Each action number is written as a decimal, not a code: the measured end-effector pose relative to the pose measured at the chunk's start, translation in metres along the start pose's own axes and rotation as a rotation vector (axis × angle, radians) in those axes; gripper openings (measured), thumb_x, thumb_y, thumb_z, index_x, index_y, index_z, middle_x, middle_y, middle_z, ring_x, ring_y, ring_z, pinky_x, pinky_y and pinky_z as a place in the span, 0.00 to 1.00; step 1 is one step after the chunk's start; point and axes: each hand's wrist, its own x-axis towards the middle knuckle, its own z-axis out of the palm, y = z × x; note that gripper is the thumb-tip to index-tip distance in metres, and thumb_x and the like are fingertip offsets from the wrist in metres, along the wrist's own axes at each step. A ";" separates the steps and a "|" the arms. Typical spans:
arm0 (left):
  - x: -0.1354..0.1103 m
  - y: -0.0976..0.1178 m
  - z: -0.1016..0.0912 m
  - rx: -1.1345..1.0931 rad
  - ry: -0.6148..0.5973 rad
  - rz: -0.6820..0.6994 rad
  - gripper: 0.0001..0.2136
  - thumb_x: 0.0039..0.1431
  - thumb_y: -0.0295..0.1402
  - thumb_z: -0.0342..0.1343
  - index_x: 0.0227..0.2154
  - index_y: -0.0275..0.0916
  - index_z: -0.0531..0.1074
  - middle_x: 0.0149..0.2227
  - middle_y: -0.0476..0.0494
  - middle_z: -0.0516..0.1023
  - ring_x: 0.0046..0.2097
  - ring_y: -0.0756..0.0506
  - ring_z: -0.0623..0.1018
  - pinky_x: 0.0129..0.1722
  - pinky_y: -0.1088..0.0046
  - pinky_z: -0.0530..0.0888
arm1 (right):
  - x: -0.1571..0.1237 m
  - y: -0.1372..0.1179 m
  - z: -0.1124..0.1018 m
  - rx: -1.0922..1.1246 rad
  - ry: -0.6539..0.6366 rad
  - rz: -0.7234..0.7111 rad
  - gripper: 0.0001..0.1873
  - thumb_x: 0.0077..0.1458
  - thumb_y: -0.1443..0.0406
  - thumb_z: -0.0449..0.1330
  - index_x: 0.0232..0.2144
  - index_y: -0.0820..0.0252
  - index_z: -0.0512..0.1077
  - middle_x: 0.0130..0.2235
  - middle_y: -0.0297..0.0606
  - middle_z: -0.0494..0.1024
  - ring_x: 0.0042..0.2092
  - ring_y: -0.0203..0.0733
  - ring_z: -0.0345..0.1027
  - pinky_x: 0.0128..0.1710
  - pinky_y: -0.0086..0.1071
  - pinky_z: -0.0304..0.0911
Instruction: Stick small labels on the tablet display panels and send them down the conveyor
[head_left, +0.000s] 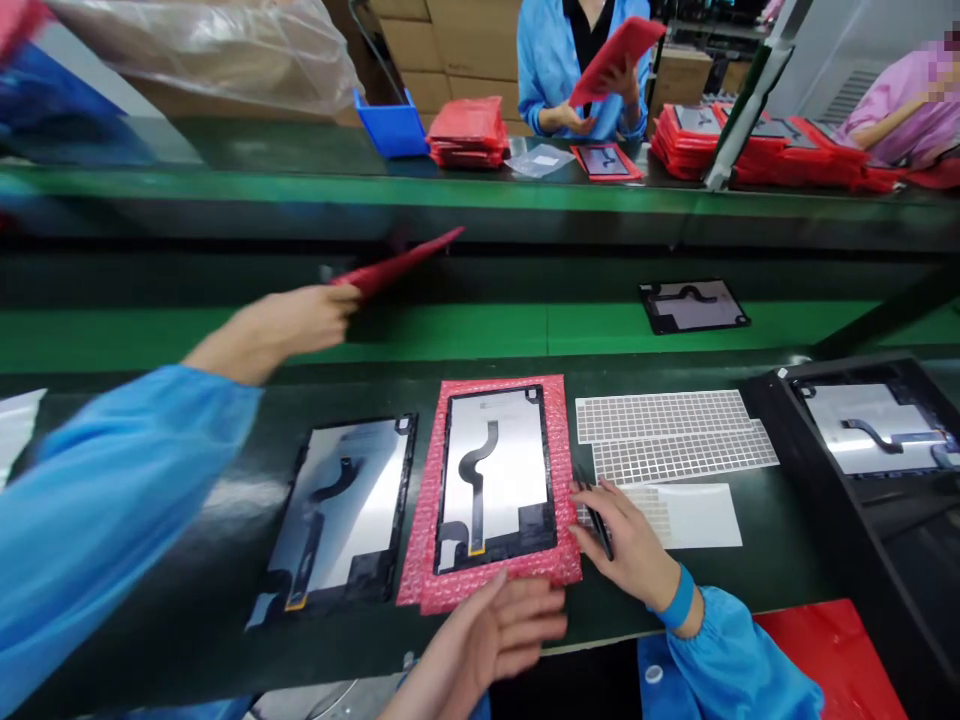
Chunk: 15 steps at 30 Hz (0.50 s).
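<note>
A tablet screen [517, 445], its silvery back up and a dark curved ribbon cable on it, lies on pink-red bubble-wrap bags [571, 565] before me. My left hand [499, 635] is just below the bags' near edge, palm showing, fingers apart and holding nothing. Beside the bags' right edge, my right hand [630, 545] has its fingers closed around slim black tweezers [600, 530]. Another similar tablet screen [367, 500] rests on the dark table to the left. Grid sheets of small labels [667, 415] and a partly used label sheet [705, 515] lie right of the bags.
A co-worker's blue-sleeved arm [135, 480] reaches in from the left, holding a red bag [405, 262]. One screen [694, 305] lies on the green strip behind. A black frame [855, 500] stands right. Across the bench, a person [585, 70] holds a red bag near stacks.
</note>
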 end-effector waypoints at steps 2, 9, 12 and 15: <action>-0.011 0.020 -0.019 0.229 0.041 0.067 0.24 0.58 0.60 0.63 0.35 0.42 0.84 0.36 0.34 0.85 0.37 0.34 0.85 0.32 0.61 0.79 | 0.003 -0.001 -0.011 0.060 0.027 0.046 0.17 0.71 0.65 0.60 0.60 0.52 0.70 0.55 0.45 0.84 0.57 0.52 0.80 0.65 0.55 0.71; 0.043 0.143 -0.048 1.080 0.780 0.932 0.22 0.54 0.52 0.65 0.47 0.44 0.78 0.55 0.31 0.78 0.66 0.22 0.69 0.70 0.44 0.61 | 0.056 0.032 -0.068 0.352 0.224 0.370 0.14 0.74 0.56 0.58 0.54 0.54 0.75 0.38 0.38 0.86 0.37 0.46 0.84 0.40 0.42 0.82; 0.060 0.166 -0.058 1.315 0.875 0.682 0.24 0.53 0.60 0.63 0.40 0.46 0.74 0.41 0.33 0.81 0.46 0.23 0.80 0.47 0.49 0.74 | 0.076 0.056 -0.072 0.359 0.285 0.407 0.16 0.74 0.53 0.57 0.52 0.55 0.75 0.34 0.37 0.84 0.33 0.43 0.81 0.36 0.40 0.80; 0.063 0.173 -0.072 1.260 0.902 0.428 0.27 0.46 0.63 0.68 0.38 0.48 0.72 0.28 0.43 0.79 0.30 0.31 0.78 0.31 0.61 0.66 | 0.074 0.070 -0.065 0.368 0.321 0.418 0.16 0.75 0.52 0.55 0.52 0.55 0.74 0.36 0.37 0.83 0.37 0.44 0.81 0.40 0.42 0.80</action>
